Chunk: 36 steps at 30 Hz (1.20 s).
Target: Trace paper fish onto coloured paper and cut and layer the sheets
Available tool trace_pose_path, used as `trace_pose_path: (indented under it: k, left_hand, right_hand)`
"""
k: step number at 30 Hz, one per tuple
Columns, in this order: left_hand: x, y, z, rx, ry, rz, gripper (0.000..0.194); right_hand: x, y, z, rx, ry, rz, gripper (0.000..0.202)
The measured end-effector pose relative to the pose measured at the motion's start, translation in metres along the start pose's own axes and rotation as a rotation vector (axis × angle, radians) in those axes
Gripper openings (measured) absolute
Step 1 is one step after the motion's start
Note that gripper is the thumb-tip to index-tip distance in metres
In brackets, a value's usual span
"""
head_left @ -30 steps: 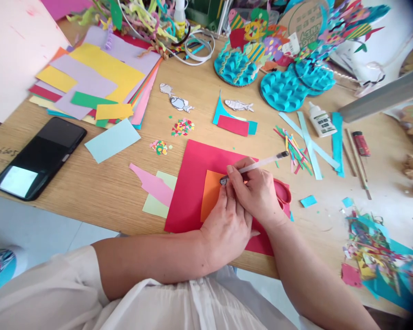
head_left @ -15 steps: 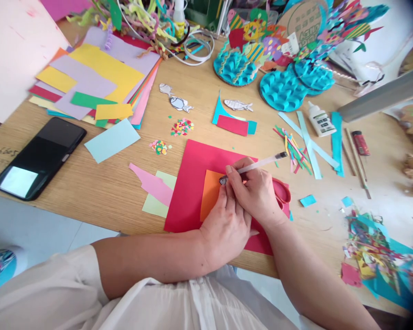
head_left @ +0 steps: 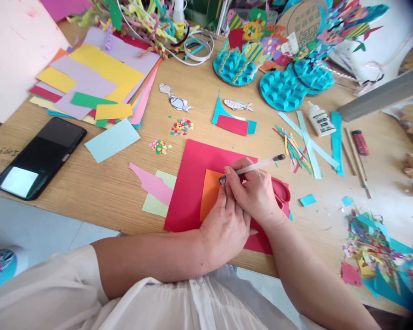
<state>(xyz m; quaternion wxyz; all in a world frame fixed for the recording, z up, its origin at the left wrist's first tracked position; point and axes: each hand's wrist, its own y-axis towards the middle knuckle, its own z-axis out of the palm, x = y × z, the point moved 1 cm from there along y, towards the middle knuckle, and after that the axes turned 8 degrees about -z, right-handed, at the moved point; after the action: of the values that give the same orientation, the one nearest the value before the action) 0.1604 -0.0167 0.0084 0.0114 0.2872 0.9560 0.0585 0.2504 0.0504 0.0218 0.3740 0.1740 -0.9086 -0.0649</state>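
Note:
My right hand (head_left: 258, 192) is closed around a pen (head_left: 263, 163) with a pale barrel and dark cap end. The pen's tip is at the edge of a small paper fish cutout (head_left: 222, 181), mostly hidden under my fingers. Fingers outstretched, my left hand (head_left: 227, 227) lies flat over the cutout and the orange paper (head_left: 208, 190) beneath it. Under both is a larger red sheet (head_left: 184, 197). Red-handled scissors (head_left: 285, 190) rest beside my right hand, their blades hidden.
Paper fish cutouts (head_left: 181, 103), confetti piles (head_left: 182, 127) and a glue bottle (head_left: 321, 119) lie farther back. A phone (head_left: 41, 158) and stacked coloured paper (head_left: 106, 68) are at left. Blue egg-carton pieces (head_left: 282, 91) stand behind; paper scraps (head_left: 375, 247) cover the right corner.
The pen and my right fingertips have shifted very slightly left. My left hand stays pressed in the same place.

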Motion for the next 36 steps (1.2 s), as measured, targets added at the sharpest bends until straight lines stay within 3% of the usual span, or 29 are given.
trace_pose_path:
  k: [36]
  left_hand:
    - [-0.0006, 0.0, 0.0001, 0.012, -0.006, -0.002, 0.058]
  right_hand:
    - [-0.0017, -0.0014, -0.0003, -0.009, -0.031, -0.076, 0.017]
